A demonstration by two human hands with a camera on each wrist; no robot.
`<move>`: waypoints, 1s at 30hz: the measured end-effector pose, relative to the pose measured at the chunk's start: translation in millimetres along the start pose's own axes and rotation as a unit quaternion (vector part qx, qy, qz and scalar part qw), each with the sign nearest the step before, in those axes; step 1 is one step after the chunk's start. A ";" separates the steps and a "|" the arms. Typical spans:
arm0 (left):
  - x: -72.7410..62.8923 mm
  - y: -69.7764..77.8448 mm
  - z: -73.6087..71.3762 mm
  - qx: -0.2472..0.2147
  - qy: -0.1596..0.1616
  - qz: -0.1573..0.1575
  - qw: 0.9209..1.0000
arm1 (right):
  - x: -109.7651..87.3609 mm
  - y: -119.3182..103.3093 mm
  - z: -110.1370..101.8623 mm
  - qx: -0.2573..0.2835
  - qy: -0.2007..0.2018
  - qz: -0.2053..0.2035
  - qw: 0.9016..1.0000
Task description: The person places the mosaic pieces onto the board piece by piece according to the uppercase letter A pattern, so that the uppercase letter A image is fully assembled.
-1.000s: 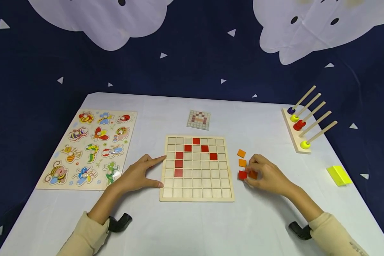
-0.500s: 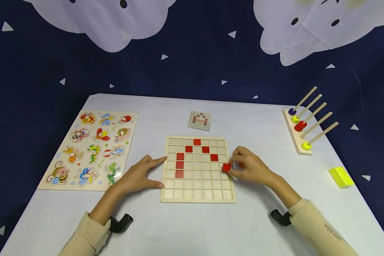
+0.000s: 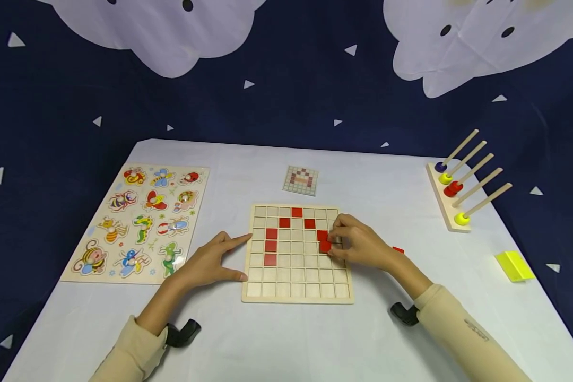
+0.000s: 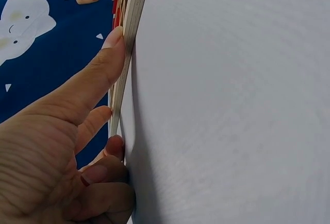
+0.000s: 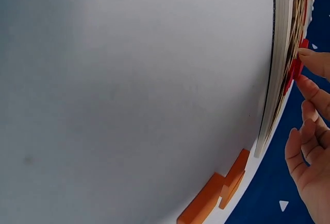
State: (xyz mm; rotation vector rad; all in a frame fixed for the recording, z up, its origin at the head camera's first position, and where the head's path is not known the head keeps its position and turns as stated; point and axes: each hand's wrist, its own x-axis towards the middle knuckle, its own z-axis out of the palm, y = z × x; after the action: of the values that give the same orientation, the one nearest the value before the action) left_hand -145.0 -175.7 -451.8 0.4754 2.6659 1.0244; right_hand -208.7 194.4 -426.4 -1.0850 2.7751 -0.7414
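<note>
A wooden grid board (image 3: 298,303) with several red square tiles in its cells lies flat on the table. My right hand (image 3: 360,244) pinches a red tile (image 3: 324,247) between thumb and fingers over the board's right part, just below another red tile (image 3: 322,235). In the right wrist view the pinched tile (image 5: 299,64) is tilted against the grid. My left hand (image 3: 210,262) rests at the board's left side, thumb and index finger stretched out to its edge. The left wrist view shows that thumb (image 4: 98,74) against the board's side (image 4: 135,13).
A small pattern card (image 3: 301,180) lies behind the board. At left is an insect puzzle (image 3: 162,265); at right a peg stand (image 3: 446,207) with rings and a yellow block (image 3: 514,266). Orange tiles (image 5: 201,198) lie beside the board, and a red tile (image 3: 398,249) shows behind the right wrist.
My right hand has carried the red tile leftward from the loose tiles beside the board to a cell on its right part. The left hand has stayed at the board's edge.
</note>
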 end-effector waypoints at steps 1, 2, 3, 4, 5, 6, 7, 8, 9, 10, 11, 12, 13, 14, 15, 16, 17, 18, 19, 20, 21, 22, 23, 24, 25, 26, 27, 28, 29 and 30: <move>0.1 0.2 0.1 0.000 0.000 0.000 1.000 | 0.4 0.0 0.2 -0.001 -0.002 -0.002 1.000; 0.3 0.4 0.2 0.000 0.000 0.001 1.000 | 0.6 0.0 0.2 -0.003 -0.005 -0.003 1.000; 0.4 0.6 0.3 0.000 -0.001 0.001 1.000 | 0.8 -0.3 0.1 -0.005 -0.006 -0.004 1.000; 0.5 0.8 0.3 0.000 -0.001 0.001 1.000 | 0.7 -0.4 0.2 -0.007 -0.007 -0.006 1.000; 0.7 1.0 0.3 0.000 -0.002 0.001 1.000 | 0.7 -0.6 0.3 -0.009 -0.008 -0.008 1.000; 0.7 1.3 0.3 0.000 -0.001 0.001 1.000 | 0.6 -1.1 0.1 -0.010 -0.008 -0.009 1.000; 0.8 1.6 0.2 0.000 -0.001 0.001 1.000 | 0.5 -1.7 -0.1 -0.011 -0.008 -0.010 1.000; 0.8 1.9 0.1 0.001 -0.001 0.001 1.000 | 0.2 -2.2 -0.1 -0.012 -0.007 -0.010 1.000; 0.8 2.2 -0.1 0.000 0.000 0.002 1.000 | 0.0 -2.8 0.0 -0.014 -0.006 -0.010 1.000; 0.8 2.5 -0.2 0.000 0.000 0.002 1.000 | -0.3 -3.4 0.0 -0.016 -0.005 -0.010 1.000; 0.8 2.7 -0.2 -0.001 0.001 0.002 1.000 | -0.6 -3.9 0.1 -0.020 -0.005 -0.009 1.000; 0.9 2.9 -0.2 -0.002 0.001 0.002 1.000 | -1.0 -4.4 0.1 -0.023 -0.004 -0.008 1.000; 0.9 3.0 -0.1 -0.003 0.001 0.002 1.000 | -1.6 -4.7 0.2 -0.026 -0.004 -0.007 1.000; 1.0 3.1 0.0 -0.003 0.001 0.002 1.000 | -2.3 -4.7 0.1 -0.028 -0.003 -0.005 1.000; 1.0 3.2 0.2 -0.003 0.000 0.002 1.000 | -3.3 -4.4 -0.2 -0.026 -0.003 -0.002 1.000; 1.0 3.2 0.3 -0.003 0.000 0.002 1.000 | -4.6 -4.0 -0.9 -0.022 -0.002 0.003 1.000; 1.0 3.2 0.5 -0.003 -0.001 0.002 1.000 | -6.4 -3.3 -1.9 -0.017 0.001 0.009 1.000; 1.0 3.1 0.6 -0.002 -0.001 0.002 1.000 | -8.7 -2.3 -3.5 -0.011 0.004 0.014 1.000; 1.0 3.2 0.7 -0.002 -0.002 0.002 1.000 | -11.4 -1.1 -5.5 -0.005 0.009 0.020 1.000; 0.9 3.1 0.6 -0.002 -0.002 0.002 1.000 | -14.6 0.7 -7.9 -0.001 0.015 0.024 1.000; 0.6 2.9 0.5 -0.002 -0.002 0.002 1.000 | -18.3 3.0 -10.6 0.002 0.020 0.028 0.999; 0.4 2.8 0.2 -0.001 -0.001 0.002 1.000 | -22.5 5.8 -13.3 0.002 0.027 0.032 0.999; 0.2 2.7 0.0 0.000 0.000 0.002 1.000 | -27.0 9.2 -16.0 0.000 0.033 0.035 0.999; 0.0 2.6 -0.2 0.001 0.000 0.002 1.000 | -31.8 13.1 -18.6 -0.004 0.040 0.039 0.998; -0.2 2.5 -0.5 0.001 0.001 0.001 1.000 | -36.8 17.0 -21.0 -0.008 0.046 0.043 0.998; -0.5 2.2 -0.7 0.002 0.001 0.001 1.000 | -42.1 21.5 -23.1 -0.011 0.052 0.048 0.997; -0.6 2.0 -0.9 0.003 0.001 0.001 1.000 | -47.6 25.8 -25.1 -0.012 0.057 0.055 0.997; -0.6 1.8 -0.9 0.005 0.001 0.002 1.000 | -53.1 29.9 -27.0 -0.012 0.063 0.062 0.996; -0.6 1.5 -0.9 0.006 0.001 0.003 1.000 | -58.7 33.9 -28.7 -0.014 0.069 0.069 0.995; -0.5 1.3 -0.9 0.006 0.000 0.003 1.000 | -64.3 37.7 -30.3 -0.016 0.075 0.074 0.994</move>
State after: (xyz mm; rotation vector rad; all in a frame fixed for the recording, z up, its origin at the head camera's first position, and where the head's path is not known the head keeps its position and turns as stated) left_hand -144.6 -175.6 -450.3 0.4870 2.6749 1.0105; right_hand -191.1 272.8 -423.9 -0.8482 2.9619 -0.7942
